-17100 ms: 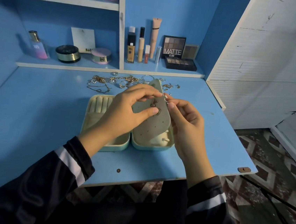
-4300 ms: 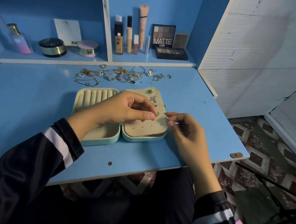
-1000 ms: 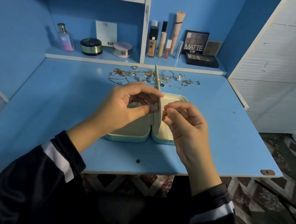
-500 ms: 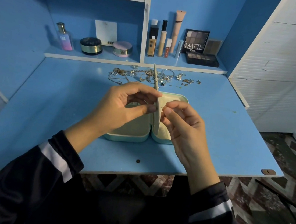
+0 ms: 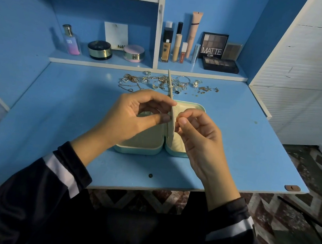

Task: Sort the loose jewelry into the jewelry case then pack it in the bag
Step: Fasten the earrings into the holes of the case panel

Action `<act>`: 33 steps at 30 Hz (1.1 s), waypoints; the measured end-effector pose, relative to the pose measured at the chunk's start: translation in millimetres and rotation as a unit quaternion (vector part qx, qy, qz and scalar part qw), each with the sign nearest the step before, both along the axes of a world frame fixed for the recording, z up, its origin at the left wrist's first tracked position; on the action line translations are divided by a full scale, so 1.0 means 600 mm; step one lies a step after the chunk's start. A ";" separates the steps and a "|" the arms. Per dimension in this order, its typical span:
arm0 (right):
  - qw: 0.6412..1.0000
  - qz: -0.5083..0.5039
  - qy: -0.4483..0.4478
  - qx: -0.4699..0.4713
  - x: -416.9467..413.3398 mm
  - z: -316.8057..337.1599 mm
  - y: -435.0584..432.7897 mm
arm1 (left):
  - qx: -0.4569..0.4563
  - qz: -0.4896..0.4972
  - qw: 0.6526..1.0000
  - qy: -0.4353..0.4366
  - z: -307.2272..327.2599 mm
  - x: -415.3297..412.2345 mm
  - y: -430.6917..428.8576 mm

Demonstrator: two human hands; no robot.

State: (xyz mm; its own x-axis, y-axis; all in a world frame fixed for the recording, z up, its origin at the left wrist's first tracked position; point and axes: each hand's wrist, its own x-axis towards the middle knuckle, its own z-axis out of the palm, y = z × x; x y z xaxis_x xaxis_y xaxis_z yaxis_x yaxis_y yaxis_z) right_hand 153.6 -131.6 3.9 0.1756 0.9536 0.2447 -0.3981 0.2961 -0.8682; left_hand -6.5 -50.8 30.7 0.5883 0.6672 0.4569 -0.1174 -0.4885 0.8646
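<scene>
The cream perforated earring panel (image 5: 171, 132), flat earlier, is now held upright, gripped by fingers of left hand (image 5: 134, 117) and right hand (image 5: 200, 140). "MATTE" is read on the black eyeshadow palette (image 5: 213, 46).

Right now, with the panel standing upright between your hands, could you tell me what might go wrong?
The tiny piece that the right hand pinches against the upright panel, too small to make out, could slip and drop into the jewelry case or roll across the table. The left hand pinches the panel from the other side; if either grip eases, the panel may flop down.
</scene>
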 end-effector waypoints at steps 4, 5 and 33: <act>1.000 0.001 -0.012 -0.008 0.001 -0.002 0.003 | -0.003 0.002 1.000 0.003 0.001 0.001 -0.001; 1.000 0.000 -0.015 -0.009 0.002 -0.003 0.003 | -0.001 0.002 1.000 0.003 0.001 0.001 -0.001; 0.998 -0.033 -0.061 -0.006 0.005 0.000 0.004 | -0.008 0.001 1.000 -0.003 0.003 0.000 -0.002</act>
